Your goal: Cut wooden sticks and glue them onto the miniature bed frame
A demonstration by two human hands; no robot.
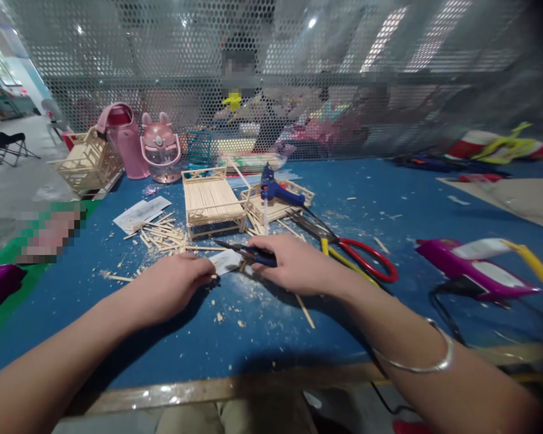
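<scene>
My right hand is wrapped around dark blue-handled pliers, whose jaws point left toward my other hand. Fingers curled in a pinch, my left hand holds a thin wooden stick; only a pale end shows below the fingertips. Just behind these fingers lies another thin stick, its tip near the pliers' jaws. A white paper slip is under the pliers. Behind my left hand is a loose pile of wooden sticks. A small bed-like stick model stands behind both hands.
A blue glue gun rests on a second stick frame. Red-handled scissors lie right of my right hand. A purple tool with a cable sits farther right. Pink bottles stand at back left, before a perforated metal screen.
</scene>
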